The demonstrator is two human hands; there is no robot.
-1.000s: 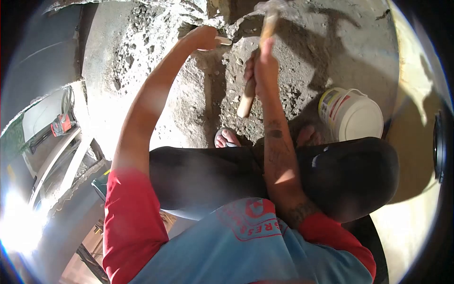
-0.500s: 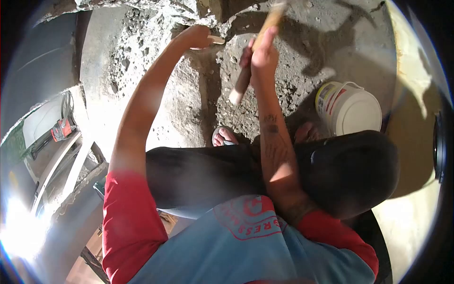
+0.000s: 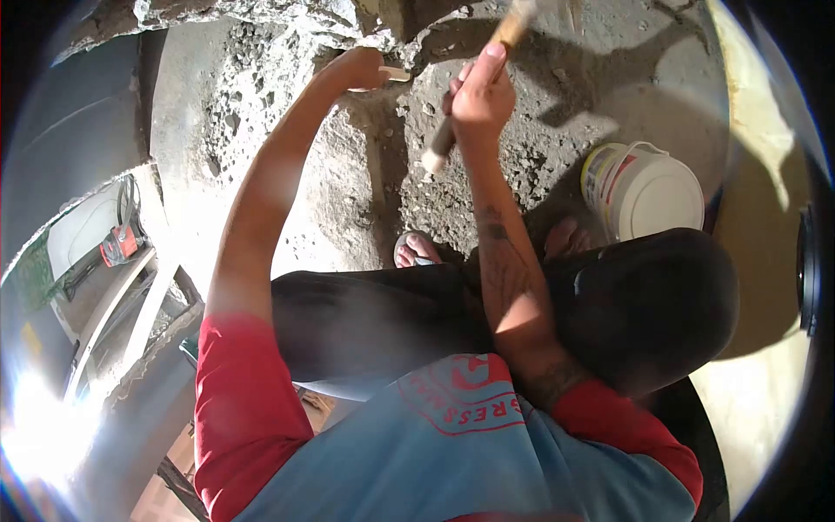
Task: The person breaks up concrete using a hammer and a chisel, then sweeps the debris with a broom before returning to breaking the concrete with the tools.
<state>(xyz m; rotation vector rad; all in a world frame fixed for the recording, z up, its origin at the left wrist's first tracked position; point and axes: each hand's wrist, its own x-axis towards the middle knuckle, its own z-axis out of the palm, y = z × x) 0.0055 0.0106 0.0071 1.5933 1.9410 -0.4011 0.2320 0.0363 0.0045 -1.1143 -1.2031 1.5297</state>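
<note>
My left hand (image 3: 358, 70) is closed at the broken concrete edge, around what looks like a chisel (image 3: 397, 75). Only a pale end of it sticks out on the right; the rest is hidden by the fist. To the right, my right hand (image 3: 483, 97) is wrapped round the wooden handle of a hammer (image 3: 511, 33). The handle slants from a dark lower grip with a pale butt up to the top edge, where the far end is blurred and cut off. Rough, chipped concrete (image 3: 344, 161) and loose rubble (image 3: 522, 161) lie below both hands.
A white lidded bucket (image 3: 658, 198) with a coloured label stands tilted at the right, beside my knee (image 3: 652, 304). My sandalled foot (image 3: 416, 250) rests on the rubble. On the left are an orange tool (image 3: 119, 246), pale boards (image 3: 148, 304) and a bright lamp (image 3: 43, 435).
My right hand and the hammer have risen slightly toward the top of the view. My left hand stays at nearly the same spot.
</note>
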